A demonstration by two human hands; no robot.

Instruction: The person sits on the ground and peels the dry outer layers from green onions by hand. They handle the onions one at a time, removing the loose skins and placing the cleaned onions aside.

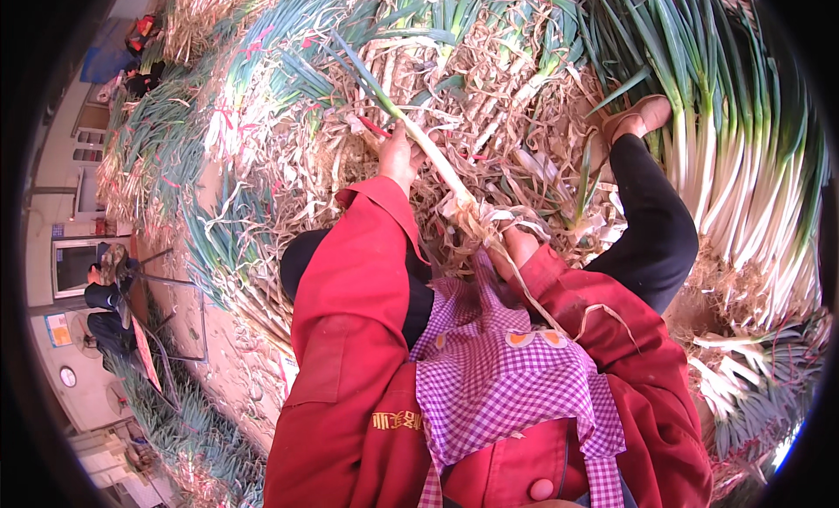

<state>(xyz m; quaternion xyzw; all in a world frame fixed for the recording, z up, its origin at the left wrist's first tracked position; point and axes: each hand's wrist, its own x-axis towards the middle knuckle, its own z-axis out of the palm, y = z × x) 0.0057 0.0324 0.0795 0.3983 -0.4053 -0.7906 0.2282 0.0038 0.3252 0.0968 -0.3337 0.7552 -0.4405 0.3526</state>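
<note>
A single large green onion slants across in front of me, its green leaves pointing up and left, its root end low and right. My left hand grips its pale stalk just below the green part. Lower down, my right hand is at the root end, where dry peeling leaf layers hang loose. These husks partly hide its fingers, which seem closed on them. One long dry strip trails from there over the purple checked apron. Beneath both hands lie heaped dry husks.
Unpeeled green onions are piled ahead. Clean white-stalked green onions lie in a row on the right, beside my shoe. Tied bundles stand to the left. Another person is near a metal frame at far left.
</note>
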